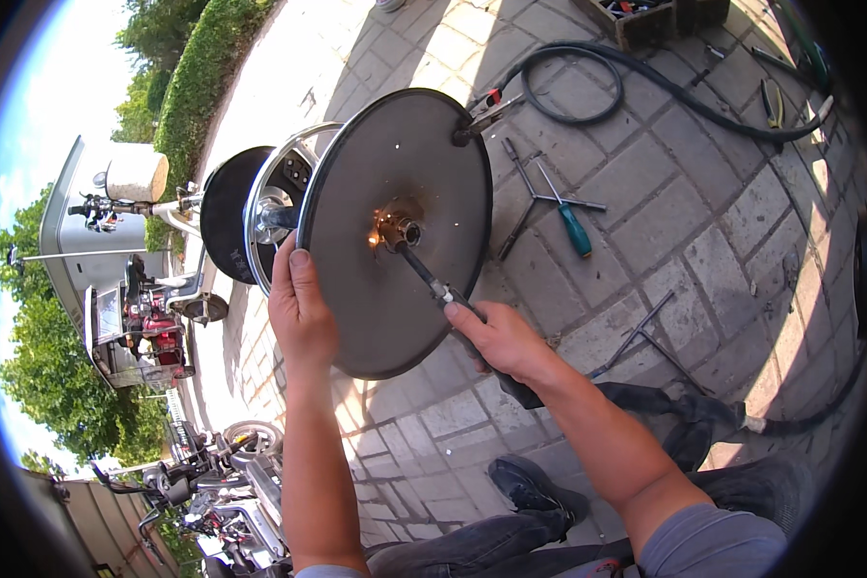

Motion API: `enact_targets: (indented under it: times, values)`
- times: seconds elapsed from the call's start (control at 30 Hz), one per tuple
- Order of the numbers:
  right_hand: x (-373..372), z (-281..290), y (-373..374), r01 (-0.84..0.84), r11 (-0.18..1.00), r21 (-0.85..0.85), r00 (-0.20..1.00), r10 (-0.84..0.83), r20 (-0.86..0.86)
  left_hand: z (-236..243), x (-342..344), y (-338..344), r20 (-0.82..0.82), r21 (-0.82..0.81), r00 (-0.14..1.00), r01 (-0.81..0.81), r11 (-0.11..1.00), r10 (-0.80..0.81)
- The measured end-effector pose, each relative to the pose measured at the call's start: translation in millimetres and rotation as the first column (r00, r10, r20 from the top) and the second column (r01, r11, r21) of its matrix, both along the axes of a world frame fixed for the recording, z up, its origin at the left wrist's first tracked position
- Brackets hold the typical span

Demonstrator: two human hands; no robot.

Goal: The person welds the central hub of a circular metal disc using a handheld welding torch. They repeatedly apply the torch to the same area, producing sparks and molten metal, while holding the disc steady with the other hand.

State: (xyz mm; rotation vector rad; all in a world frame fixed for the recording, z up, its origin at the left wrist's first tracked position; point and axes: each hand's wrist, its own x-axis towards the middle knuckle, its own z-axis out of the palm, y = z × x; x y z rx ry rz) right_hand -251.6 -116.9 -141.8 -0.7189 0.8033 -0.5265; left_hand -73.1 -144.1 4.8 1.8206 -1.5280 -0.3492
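Observation:
My left hand (301,303) grips the left rim of a large grey-brown metal disc (356,308), thumb on its face and fingers behind. The disc stands tilted upright, with a short metal tube (407,231) at its centre. My right hand (496,337) is closed around a welding torch (433,284); its tip meets or nearly meets the tube. Orange sparks (376,234) glow beside the tube, and the metal around it is scorched. A clamp (472,125) bites the disc's upper right edge. Behind the disc sit a chrome ring (252,217) and a black disc (229,217).
A teal-handled screwdriver (575,231), a three-way wrench (533,197) and another wrench (641,332) lie on the paving. A black cable (636,63) loops toward pliers (773,104); the torch hose (809,419) runs right. Motorbikes (231,491) stand left; my shoe (530,486) is below.

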Motion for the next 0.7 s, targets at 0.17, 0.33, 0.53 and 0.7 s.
enact_targets:
  times: [0.17, 0.33, 0.53, 0.7]
  values:
    - [-0.9, -0.3, -4.5, -0.073, 0.997, 0.03, 0.994, 0.07, 0.083, -1.1, 6.2, 1.0, 0.003, 0.016, 0.999, -0.032, 0.999, 0.032]
    - [7.4, -7.8, 2.2, 0.046, 0.989, -0.143, 0.992, -0.029, 0.121, 0.1, 3.2, -0.4, 0.006, 0.01, 1.0, -0.007, 1.0, 0.007]
    - [1.7, 4.9, 11.8, 0.141, 0.978, -0.151, 0.989, -0.132, 0.069, 1.1, 2.8, 0.8, -0.009, -0.015, 1.0, 0.011, 1.0, -0.012]
    - [3.7, -6.2, 13.9, 0.208, 0.932, -0.298, 0.977, -0.215, 0.01, -1.7, -2.7, 0.0, -0.027, -0.023, 1.0, 0.016, 1.0, -0.016]
